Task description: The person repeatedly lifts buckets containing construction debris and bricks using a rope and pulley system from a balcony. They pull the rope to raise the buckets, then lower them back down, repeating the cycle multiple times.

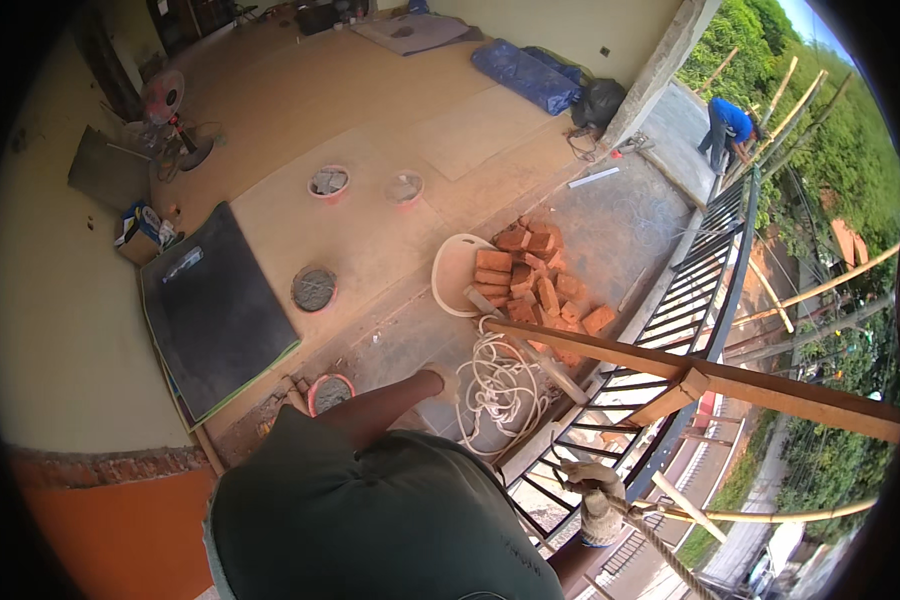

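Observation:
My right hand (598, 505), in a pale work glove, is beyond the black balcony railing (715, 290) at the lower right. Its fingers are closed around a thick twisted rope (670, 562), which runs down toward the lower edge. A thin dark hook-like piece (556, 452) sticks up by that hand. My left forearm (395, 403) reaches across the balcony floor. Of my left hand (448, 382) only a pale gloved part shows, and its fingers cannot be made out. Beside it lies a loose heap of white rope (500, 385).
Red bricks (545, 280) are piled beside a tipped pale basin (450, 275). A wooden beam (770, 390) crosses the railing. Pans of grey mortar (315, 288) stand on the floor, near a dark mat (220, 315). A person in blue (732, 125) bends at the far railing.

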The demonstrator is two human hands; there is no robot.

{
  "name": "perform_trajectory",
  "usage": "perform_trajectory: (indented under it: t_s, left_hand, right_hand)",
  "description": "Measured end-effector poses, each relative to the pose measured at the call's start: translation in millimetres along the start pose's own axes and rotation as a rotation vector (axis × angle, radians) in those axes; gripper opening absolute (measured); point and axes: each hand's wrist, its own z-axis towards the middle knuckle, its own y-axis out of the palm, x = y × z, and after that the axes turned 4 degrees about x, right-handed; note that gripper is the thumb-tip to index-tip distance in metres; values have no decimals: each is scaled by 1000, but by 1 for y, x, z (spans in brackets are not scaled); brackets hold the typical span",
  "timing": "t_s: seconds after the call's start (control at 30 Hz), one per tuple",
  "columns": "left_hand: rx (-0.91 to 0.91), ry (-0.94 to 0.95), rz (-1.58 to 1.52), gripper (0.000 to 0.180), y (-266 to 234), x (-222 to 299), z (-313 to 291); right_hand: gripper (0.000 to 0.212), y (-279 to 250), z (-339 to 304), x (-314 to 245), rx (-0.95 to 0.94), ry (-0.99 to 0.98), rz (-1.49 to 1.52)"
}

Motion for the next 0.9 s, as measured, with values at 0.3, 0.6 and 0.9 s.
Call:
perform_trajectory:
  t_s: [0.3,0.6,0.9]
  left_hand:
    - [270,-260,-399,50,63,-229,-68]
    - [464,-186,-775,52,21,-322,-58]
    - [455,-652,-731,38,90,-432,-81]
  right_hand:
    - [42,110,125,56,194,376,-685]
    - [55,165,317,159,329,195,177]
    - [44,261,574,193,-119,19,-937]
